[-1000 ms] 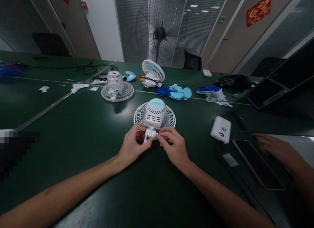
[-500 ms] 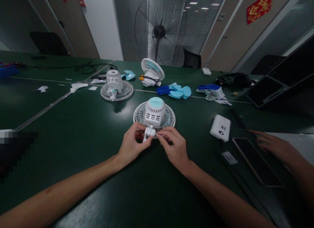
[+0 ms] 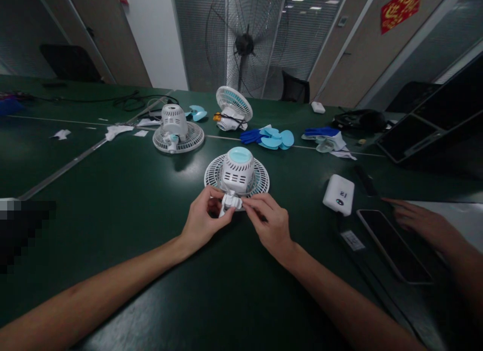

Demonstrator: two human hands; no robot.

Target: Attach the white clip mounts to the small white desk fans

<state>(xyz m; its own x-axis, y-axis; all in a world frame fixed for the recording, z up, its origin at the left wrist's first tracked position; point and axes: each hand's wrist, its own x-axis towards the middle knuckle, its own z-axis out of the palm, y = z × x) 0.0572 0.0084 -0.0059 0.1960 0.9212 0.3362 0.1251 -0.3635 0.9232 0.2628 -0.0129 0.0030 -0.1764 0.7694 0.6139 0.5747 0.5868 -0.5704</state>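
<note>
The fan head lies grille-down on the green desk, directly in front of the operator, its motor housing (white, with a light-blue cap) pointing upward. A white pivot bracket is located at the near edge of the grille.

Left hand: thumb and fingers pinch the bracket from its left side.

Right hand: thumb and fingers are drawn together at the bracket's right end; whether they pinch a small part there cannot be told.

Adjacent items: a second fan head, also grille-down, is positioned behind and to the left. Light-blue fan blades lie behind and to the right, touching a blue glove.
</note>
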